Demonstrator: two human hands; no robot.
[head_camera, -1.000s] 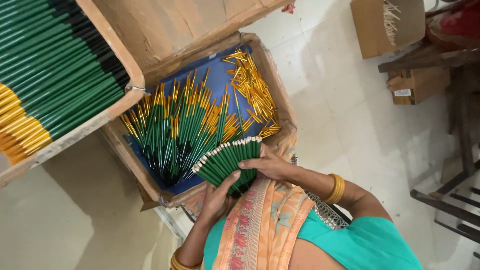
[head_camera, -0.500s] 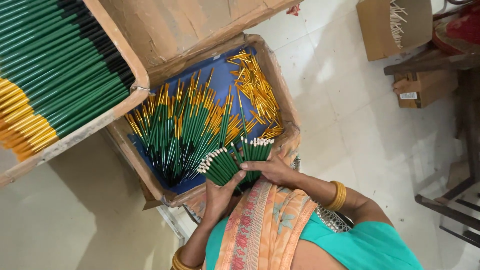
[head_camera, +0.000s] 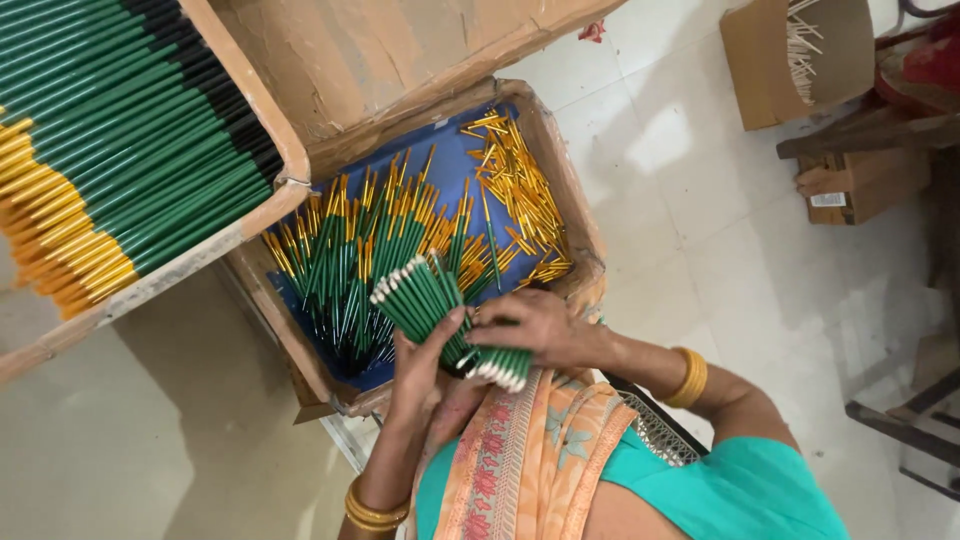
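Note:
Both my hands grip one bundle of green pen barrels (head_camera: 432, 305) with white ends, held over the near edge of a cardboard box (head_camera: 572, 235). My left hand (head_camera: 420, 365) cups the bundle from below. My right hand (head_camera: 535, 328) closes over its near end. Inside the box, on a blue lining, lies a loose heap of green pens with gold tips (head_camera: 370, 250), and to its right a pile of gold caps (head_camera: 515, 195).
A second cardboard tray (head_camera: 255, 215) at the left holds neat rows of green, black and gold pens. Brown boxes (head_camera: 790, 60) and a dark wooden frame (head_camera: 900, 420) stand at the right on the pale tiled floor.
The fanned-out bundle has been squeezed together into a tight bunch, and turned so its white ends point both up-left and towards me. My hands have shifted a little nearer.

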